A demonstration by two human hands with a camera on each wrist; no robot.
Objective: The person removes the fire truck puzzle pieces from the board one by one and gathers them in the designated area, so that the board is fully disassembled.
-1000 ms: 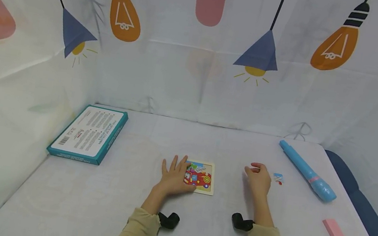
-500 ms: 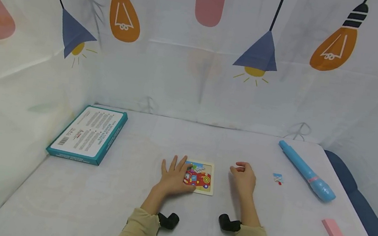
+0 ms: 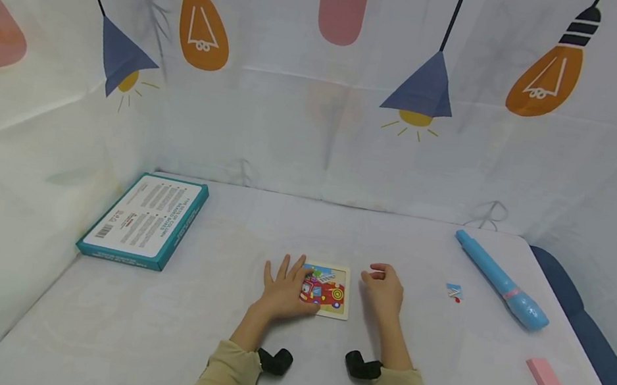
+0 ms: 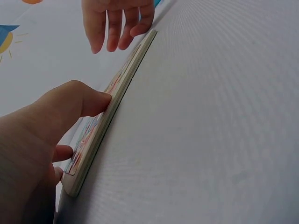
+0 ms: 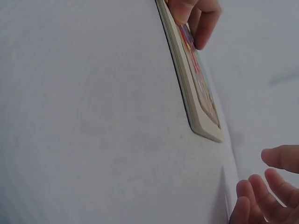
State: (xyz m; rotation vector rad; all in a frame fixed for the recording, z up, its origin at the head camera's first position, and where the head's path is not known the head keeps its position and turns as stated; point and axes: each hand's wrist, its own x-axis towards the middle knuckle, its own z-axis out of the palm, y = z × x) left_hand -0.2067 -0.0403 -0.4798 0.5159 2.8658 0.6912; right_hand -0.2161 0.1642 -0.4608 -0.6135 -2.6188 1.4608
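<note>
We see the left hand (image 3: 283,290), fingers wide, touching the picture puzzle (image 3: 332,293) on the worktop (image 3: 174,332) — uneven pressure could slide the puzzle. Just beside it, the right hand (image 3: 384,295) bends its fingers loosely, apparently empty; a careless sweep could scatter the small printed piece (image 3: 453,291) beyond.

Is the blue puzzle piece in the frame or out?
Out: the puzzle piece lies on the table, with the right hand between it and the puzzle frame.
</note>
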